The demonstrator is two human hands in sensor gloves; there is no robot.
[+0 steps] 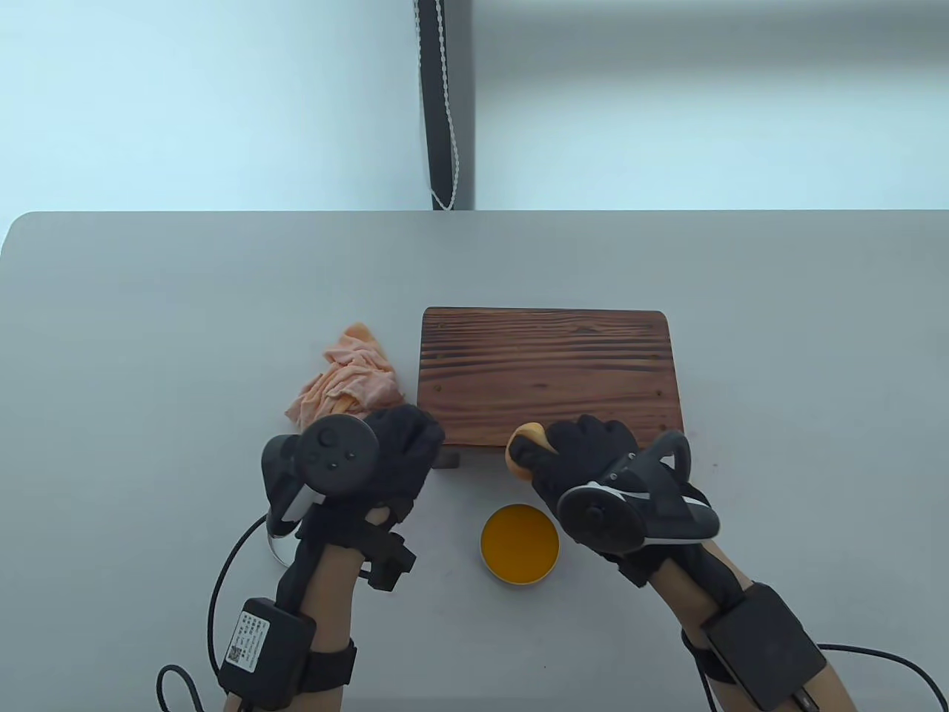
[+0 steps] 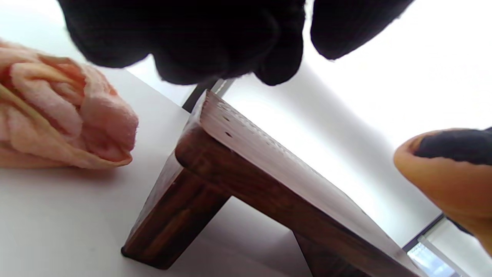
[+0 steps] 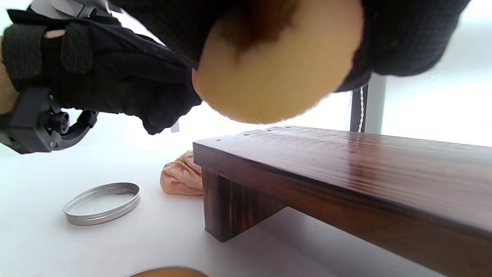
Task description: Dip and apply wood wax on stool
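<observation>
Crumpled pink cloth, metal lid on grey table.

A grey table with rounded corners is standing before a pale wall; a dark vertical post with a beaded cord is rising behind it.

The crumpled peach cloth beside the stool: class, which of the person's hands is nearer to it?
Left. The left hand hovers at the cloth's near edge; the right hand, gripping a sponge, is past the stool's front edge.
</observation>
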